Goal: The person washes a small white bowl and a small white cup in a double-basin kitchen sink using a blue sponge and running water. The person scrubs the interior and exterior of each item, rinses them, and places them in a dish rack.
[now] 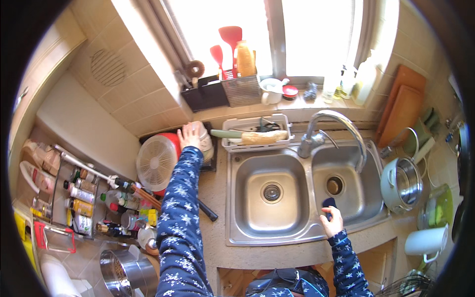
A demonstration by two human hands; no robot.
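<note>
My left hand (190, 135) reaches to the back left of the counter, its fingers spread against a pale patterned bowl (205, 138). Whether it grips the bowl is hard to see. Beside that hand a red basin with a translucent, ribbed round lid (156, 162) leans at the wall. The bowl stands on a dark dish rack (212, 163). At the front of the right sink basin, my right hand (333, 222) holds a small dark blue object (328, 202), perhaps a sponge. A steel double sink (272, 226) lies before me, with a chrome faucet (311, 139) behind it.
A grey basket (256, 146) with a green-handled tool stands behind the left basin. To the right are a pot (389, 185), a white enamel mug (426, 240) and cutting boards (402, 107). Bottles (81, 195) and a steel pot (128, 273) crowd the left. A dark handle (207, 211) juts out.
</note>
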